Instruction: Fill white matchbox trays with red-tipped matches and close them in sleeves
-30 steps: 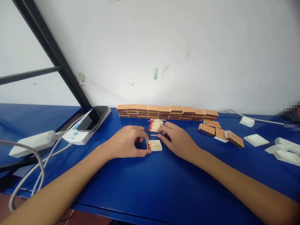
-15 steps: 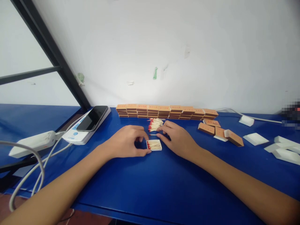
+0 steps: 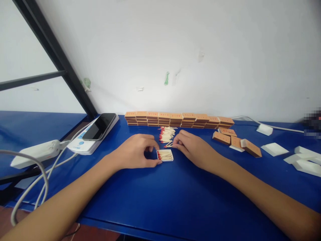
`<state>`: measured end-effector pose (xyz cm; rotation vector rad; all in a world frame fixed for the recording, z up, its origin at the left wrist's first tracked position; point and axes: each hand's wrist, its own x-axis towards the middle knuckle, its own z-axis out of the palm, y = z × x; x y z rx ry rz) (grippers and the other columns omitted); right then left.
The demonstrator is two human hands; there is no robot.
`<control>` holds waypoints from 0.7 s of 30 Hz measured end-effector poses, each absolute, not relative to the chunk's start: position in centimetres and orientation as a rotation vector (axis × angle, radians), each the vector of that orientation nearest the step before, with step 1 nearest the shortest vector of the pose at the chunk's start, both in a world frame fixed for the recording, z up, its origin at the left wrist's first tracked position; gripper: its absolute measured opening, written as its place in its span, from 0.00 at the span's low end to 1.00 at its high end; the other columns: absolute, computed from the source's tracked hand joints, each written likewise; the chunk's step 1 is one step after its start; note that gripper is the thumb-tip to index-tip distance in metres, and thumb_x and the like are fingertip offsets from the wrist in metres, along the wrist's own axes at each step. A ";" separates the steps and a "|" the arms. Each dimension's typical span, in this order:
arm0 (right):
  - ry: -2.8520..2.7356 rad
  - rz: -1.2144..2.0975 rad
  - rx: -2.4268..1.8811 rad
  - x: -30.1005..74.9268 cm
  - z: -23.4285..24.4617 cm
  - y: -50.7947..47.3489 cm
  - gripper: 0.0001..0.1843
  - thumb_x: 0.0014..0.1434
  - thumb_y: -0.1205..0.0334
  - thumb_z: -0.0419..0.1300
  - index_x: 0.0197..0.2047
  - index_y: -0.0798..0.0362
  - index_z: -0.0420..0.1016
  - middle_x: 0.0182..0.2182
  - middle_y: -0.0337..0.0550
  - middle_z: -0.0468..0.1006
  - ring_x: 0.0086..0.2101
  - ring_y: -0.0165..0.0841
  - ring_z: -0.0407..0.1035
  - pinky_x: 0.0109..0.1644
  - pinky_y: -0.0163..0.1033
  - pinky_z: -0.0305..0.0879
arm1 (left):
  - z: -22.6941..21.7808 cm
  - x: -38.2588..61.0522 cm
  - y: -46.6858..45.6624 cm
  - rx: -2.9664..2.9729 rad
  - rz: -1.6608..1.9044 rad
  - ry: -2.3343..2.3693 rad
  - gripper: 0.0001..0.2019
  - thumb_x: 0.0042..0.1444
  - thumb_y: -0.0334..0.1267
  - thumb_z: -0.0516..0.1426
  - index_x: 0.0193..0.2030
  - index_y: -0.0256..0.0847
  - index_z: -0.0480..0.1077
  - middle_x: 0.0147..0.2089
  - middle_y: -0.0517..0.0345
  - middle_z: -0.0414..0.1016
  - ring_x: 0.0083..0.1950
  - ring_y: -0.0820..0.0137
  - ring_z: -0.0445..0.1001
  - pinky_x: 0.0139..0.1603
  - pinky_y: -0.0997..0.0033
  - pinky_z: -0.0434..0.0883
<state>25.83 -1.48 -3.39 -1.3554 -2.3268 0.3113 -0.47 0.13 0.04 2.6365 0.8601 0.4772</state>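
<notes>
Hands: left hand pinches white open-topped tray | inside: pale, red-tipped matches | right hand pinches loose red-headed matchsticks

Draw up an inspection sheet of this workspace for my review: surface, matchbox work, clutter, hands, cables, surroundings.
Surface: blue tabletop, reddish floor below its near edge.
Job's things: small white tray partly filled with red-headed matches; match pile behind it; a few loose matches between; stacked matchboxes along the wall; loose matchboxes at right.
Clutter: phone on a white box; white power strip; white pieces at far right.
Left hand: thumb and fingers hold the tray's left end.
Right hand: fingertips at the loose matches' ends; grip unclear.
Cables: white cables looped at left; thin white cable at back right.
Surroundings: white wall with marks; dark frame at left. Co-workers: nothing seen.
</notes>
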 end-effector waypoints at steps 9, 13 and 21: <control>-2.214 0.580 -1.454 26.4 -1.9 -2.9 0.11 0.73 0.59 0.55 0.38 0.50 0.75 0.38 0.43 0.78 0.36 0.35 0.71 0.39 0.40 0.65 | 0.0 -0.5 0.1 2.629 0.472 0.865 0.14 0.55 0.45 0.70 0.43 0.40 0.81 0.36 0.59 0.74 0.34 0.71 0.71 0.35 0.69 0.69; -2.224 0.526 -1.352 25.8 -1.9 -3.3 0.10 0.73 0.60 0.55 0.39 0.49 0.74 0.39 0.42 0.77 0.35 0.34 0.71 0.38 0.40 0.65 | -0.1 -0.5 0.2 2.626 0.474 0.857 0.13 0.55 0.45 0.70 0.43 0.40 0.81 0.35 0.59 0.74 0.34 0.71 0.71 0.35 0.69 0.69; -2.304 0.465 -1.225 24.6 -2.1 -4.1 0.07 0.72 0.63 0.58 0.39 0.50 0.73 0.37 0.41 0.75 0.34 0.33 0.69 0.39 0.39 0.65 | 0.0 -0.3 0.1 2.608 0.489 0.855 0.13 0.54 0.44 0.70 0.43 0.41 0.81 0.35 0.60 0.74 0.34 0.71 0.71 0.34 0.69 0.69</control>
